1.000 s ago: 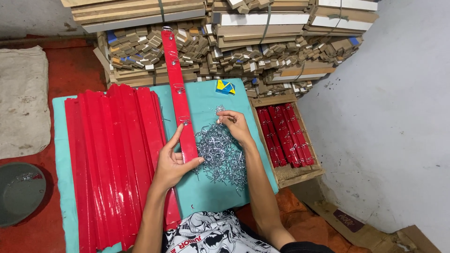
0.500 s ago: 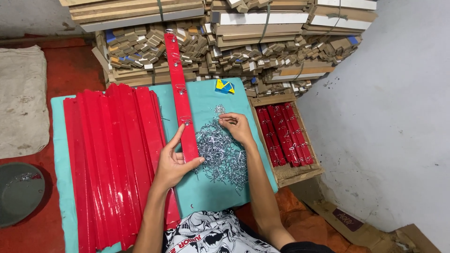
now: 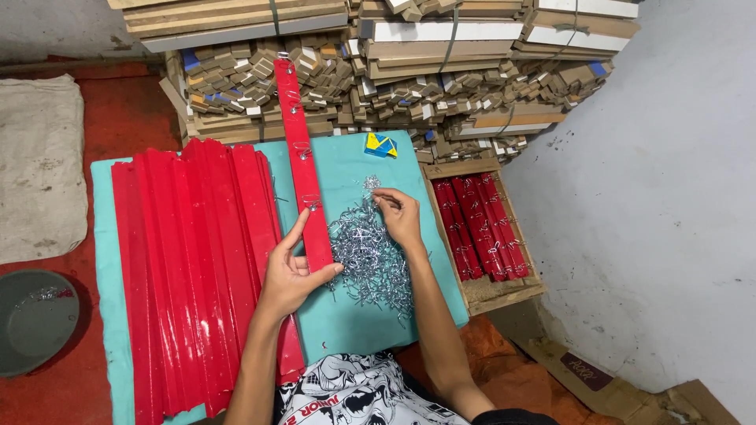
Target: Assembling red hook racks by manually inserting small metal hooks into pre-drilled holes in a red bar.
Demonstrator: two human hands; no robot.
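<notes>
Left hand (image 3: 291, 271) still gripping red strip (image 3: 303, 169), right hand (image 3: 400, 216) unmoved on metal clips (image 3: 370, 264)

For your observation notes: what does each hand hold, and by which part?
The left hand holds the red strip by its near end, thumb and fingers on opposite edges. The right hand picks in the pile of metal hooks; its hold cannot be told.

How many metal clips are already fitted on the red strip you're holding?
3 show on the red strip: one near its far end, one midway, one just above the left hand. Others may be hidden beneath it.
</notes>
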